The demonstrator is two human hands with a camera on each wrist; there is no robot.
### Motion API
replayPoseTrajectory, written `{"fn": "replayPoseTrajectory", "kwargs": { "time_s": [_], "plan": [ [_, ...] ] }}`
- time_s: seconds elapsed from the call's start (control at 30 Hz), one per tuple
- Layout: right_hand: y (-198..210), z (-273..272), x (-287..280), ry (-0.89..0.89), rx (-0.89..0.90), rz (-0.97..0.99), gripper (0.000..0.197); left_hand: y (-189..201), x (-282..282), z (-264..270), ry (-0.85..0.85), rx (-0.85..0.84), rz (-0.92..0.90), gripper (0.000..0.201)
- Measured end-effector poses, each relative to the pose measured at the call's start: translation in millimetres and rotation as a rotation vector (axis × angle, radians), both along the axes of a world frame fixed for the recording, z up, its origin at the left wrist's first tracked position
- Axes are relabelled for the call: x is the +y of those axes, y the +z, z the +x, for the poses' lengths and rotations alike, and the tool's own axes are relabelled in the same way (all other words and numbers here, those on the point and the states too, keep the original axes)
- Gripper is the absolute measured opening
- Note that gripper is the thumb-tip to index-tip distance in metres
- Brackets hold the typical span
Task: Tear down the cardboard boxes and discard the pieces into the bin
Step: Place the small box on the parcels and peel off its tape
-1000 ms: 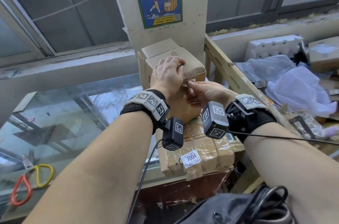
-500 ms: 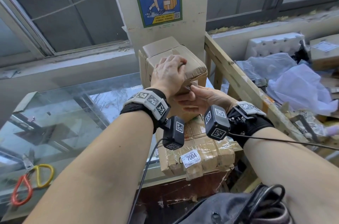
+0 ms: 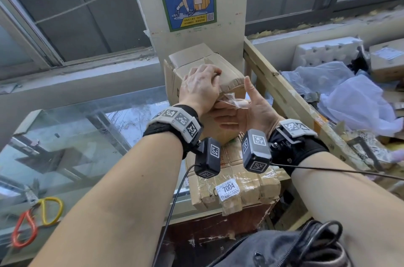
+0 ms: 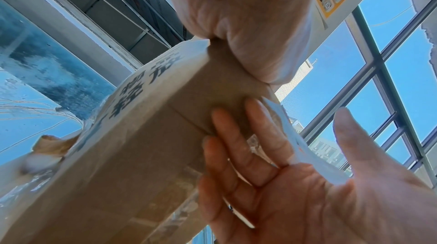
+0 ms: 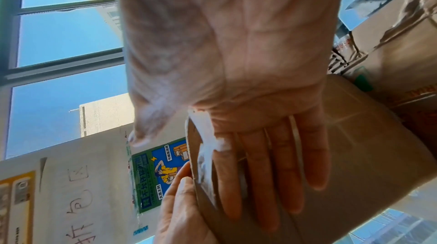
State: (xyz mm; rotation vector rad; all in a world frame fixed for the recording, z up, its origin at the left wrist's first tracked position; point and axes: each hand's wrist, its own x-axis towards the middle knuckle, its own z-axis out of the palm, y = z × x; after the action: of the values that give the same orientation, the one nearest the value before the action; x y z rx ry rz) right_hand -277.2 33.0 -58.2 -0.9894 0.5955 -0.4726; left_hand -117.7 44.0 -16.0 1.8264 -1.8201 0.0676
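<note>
Pinning the tilted cardboard box from above, the left hand grips its top edge while the right hand lies flat-fingered (thumb raised) against its near face beside loosened clear tape, probably to brace it.

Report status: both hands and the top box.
Left hand grips the top box at its upper edge. Right hand flat against its front, fingers straight, loose clear tape stuck there. Box untorn; nothing blocking.
</note>
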Motion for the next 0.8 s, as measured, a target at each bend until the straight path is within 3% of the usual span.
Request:
{"fn": "replayPoseTrajectory", "kwargs": {
  "time_s": [0.17,0.27,0.53,0.63,0.8],
  "plan": [
    [2.0,2.1,-0.4,-0.140,0.102,-0.123,0.047,0.1,0.0,0.8,0.007,0.006,0.005,0.028],
    [0.9,1.3,1.5,-0.150,0.046,-0.074,0.036,0.9,0.3,0.8,0.001,0.011,0.014,0.028],
    [-7.3,-5.0,-2.6,-0.104,-0.035,-0.001,0.050,1.9,-1.9,-1.5,-0.011,0.022,0.031,0.028],
    [-13.6,-6.9,-4.4,-0.096,-0.064,0.012,0.068,0.6,-1.4,-1.5,-0.014,0.023,0.030,0.028],
    [-16.4,-7.6,-3.1,-0.066,-0.071,0.027,0.046,1.9,-0.1,-0.5,-0.022,0.027,0.027,0.028]
  ]
}}
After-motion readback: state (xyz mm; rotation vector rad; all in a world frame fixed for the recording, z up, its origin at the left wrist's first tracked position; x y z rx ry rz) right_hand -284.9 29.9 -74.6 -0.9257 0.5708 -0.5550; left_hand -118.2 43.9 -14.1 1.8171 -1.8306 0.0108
